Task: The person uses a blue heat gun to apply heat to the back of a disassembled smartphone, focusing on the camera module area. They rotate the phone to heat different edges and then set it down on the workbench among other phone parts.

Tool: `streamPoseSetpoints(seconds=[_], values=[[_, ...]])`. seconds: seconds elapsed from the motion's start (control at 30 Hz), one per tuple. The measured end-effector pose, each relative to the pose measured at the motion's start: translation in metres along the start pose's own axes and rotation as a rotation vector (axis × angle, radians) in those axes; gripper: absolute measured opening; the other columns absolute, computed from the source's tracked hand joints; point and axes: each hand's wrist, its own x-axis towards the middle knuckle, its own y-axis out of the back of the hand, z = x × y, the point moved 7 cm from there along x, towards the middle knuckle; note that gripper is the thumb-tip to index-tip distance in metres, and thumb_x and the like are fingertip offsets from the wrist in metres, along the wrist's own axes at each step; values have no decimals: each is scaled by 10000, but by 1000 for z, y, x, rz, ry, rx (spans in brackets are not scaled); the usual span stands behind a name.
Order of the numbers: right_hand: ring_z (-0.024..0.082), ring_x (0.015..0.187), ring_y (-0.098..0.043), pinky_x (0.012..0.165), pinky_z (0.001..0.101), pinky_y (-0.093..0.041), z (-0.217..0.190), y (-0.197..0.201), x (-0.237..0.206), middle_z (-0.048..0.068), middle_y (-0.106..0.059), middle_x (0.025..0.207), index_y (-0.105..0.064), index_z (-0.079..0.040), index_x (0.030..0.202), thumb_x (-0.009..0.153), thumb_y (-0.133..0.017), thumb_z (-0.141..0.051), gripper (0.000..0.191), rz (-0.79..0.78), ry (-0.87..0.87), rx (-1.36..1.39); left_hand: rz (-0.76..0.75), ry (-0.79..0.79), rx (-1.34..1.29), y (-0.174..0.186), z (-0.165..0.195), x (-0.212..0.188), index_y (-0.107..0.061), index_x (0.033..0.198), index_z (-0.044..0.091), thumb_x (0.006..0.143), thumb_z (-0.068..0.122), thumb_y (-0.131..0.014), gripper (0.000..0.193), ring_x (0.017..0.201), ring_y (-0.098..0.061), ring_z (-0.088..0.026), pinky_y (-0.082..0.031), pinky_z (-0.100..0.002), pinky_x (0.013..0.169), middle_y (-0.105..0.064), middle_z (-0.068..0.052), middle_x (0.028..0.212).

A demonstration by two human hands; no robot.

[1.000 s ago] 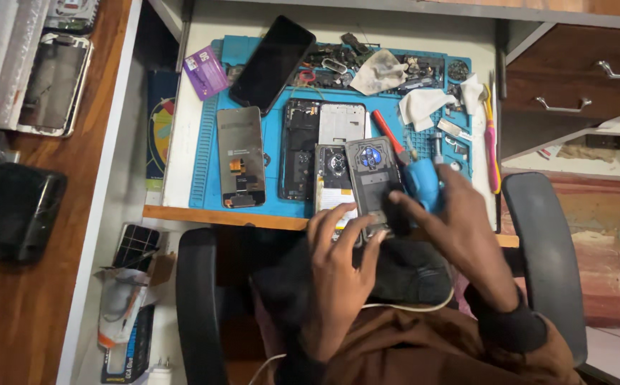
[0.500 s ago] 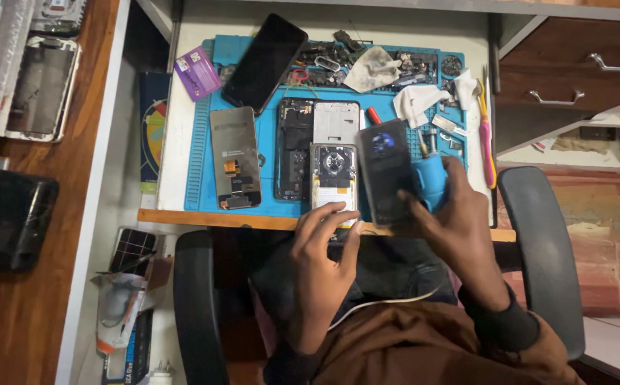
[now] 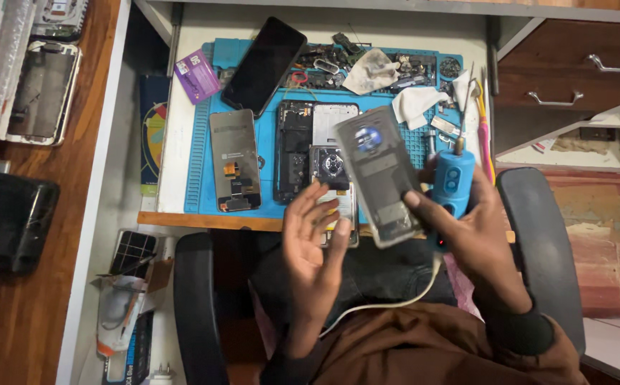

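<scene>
My right hand [image 3: 470,239] grips a grey phone back cover [image 3: 381,178], tilted and raised above the desk edge. The same hand also holds a blue electric screwdriver [image 3: 452,182]. My left hand [image 3: 315,246] is open, palm turned toward the cover, holding nothing. Just beyond its fingertips lies an opened phone body [image 3: 333,187] with its insides showing, partly hidden by the cover, on the front edge of the blue work mat [image 3: 199,142].
On the mat lie a display panel [image 3: 234,160], a stripped phone frame [image 3: 296,150], a black phone [image 3: 264,65], a purple card [image 3: 197,75], rags [image 3: 370,71] and small parts. Chair armrests [image 3: 190,306] flank me. Drawers [image 3: 574,64] stand at right, a wooden desk [image 3: 11,335] at left.
The back cover has come off the phone body and moved up and right in my right hand. My left hand has let go and opened.
</scene>
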Motion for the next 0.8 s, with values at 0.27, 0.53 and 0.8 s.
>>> streamPoseSetpoints(seconds=[0.27,0.53,0.8], values=[[100,899,-633,760,252,-536,-5,-57,-25,38,-674,1058,-587,-43,1261,872,-757,-215,459,-406,46,75,-122,385,-576,-20,-20,-9,-421,1495,-38,1001,174,-615,571,1250,-582,-258,-511,-421,1065,-535,-177,1512],[136,586,-546,462,258,-455,-4,-51,-35,71,-522,778,-428,-53,1504,956,-666,-280,639,-796,-397,643,-154,184,-423,15,37,35,-450,1400,1,1076,182,-508,376,1128,-713,-399,-580,-520,1020,-653,-300,1258],[132,556,-607,442,257,-496,6,-79,-30,82,-577,873,-392,-55,1486,962,-596,-322,623,-1001,-415,460,-329,117,-440,4,39,65,-402,1414,39,1095,194,-517,373,1183,-669,-439,-545,-548,1065,-605,-352,1319]])
